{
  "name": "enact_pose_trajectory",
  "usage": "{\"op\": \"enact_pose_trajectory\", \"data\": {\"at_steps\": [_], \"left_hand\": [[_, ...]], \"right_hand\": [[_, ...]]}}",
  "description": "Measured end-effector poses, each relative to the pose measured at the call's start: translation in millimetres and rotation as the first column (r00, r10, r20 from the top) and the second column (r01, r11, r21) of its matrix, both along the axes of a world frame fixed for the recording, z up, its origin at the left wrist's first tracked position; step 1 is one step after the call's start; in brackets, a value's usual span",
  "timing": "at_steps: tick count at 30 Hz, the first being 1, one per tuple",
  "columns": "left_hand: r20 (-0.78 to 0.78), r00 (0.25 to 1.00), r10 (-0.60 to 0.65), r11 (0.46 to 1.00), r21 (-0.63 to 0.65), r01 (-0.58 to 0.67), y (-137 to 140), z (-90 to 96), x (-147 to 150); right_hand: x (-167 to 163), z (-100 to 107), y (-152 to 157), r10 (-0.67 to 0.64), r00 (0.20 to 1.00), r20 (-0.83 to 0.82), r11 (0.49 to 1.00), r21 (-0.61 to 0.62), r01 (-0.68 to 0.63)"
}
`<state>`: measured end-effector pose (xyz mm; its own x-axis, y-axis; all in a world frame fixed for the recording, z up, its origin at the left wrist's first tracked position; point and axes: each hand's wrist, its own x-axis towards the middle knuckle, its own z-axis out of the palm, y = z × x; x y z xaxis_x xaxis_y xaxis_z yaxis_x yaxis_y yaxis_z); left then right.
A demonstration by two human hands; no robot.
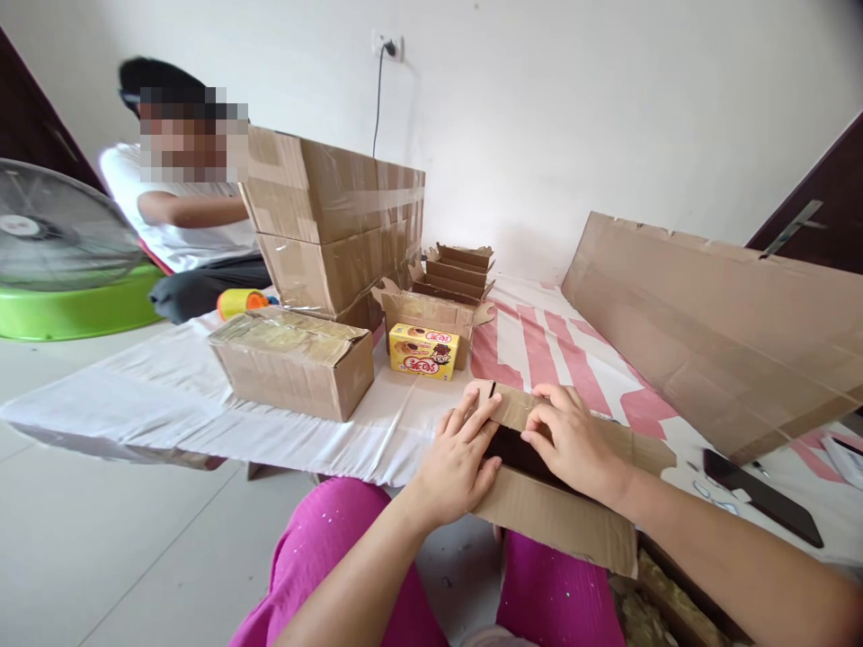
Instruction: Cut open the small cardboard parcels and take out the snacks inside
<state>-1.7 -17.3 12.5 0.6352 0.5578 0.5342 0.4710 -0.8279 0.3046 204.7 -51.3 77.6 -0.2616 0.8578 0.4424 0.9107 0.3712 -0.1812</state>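
A small open cardboard box sits at the table's near edge, in front of my knees. Its near flap hangs outward and the inside looks dark. My left hand lies over the box's left end, fingers stretched out and spread across the folded end flap, thumb near the opening. With bent fingers, my right hand holds the far flap of the same box; thumb and forefinger are close together at its edge. Beyond the hands, a yellow printed box stands against another open carton.
A taped carton lies at left, before tall stacked cartons. A large cardboard sheet leans at right; near it lies a dark phone. Behind the stack sits another person, beside a fan.
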Motion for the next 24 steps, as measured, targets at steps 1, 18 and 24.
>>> {"op": "enact_pose_trajectory", "data": {"at_steps": [1,18,24], "left_hand": [[0.004,1.0,-0.005,1.0,0.0,0.005,0.2,-0.4,0.2],[-0.014,1.0,0.003,1.0,-0.009,-0.004,-2.5,-0.5,0.9],[-0.01,1.0,0.02,1.0,0.001,-0.02,-4.1,2.7,0.7]], "right_hand": [[1.2,-0.4,-0.4,0.01,1.0,-0.025,1.0,0.015,-0.009],[-4.6,7.4,18.5,0.057,0.965,0.257,0.99,0.111,-0.088],[6.0,0.6,14.3,0.113,0.985,0.132,0.965,0.222,-0.141]]}}
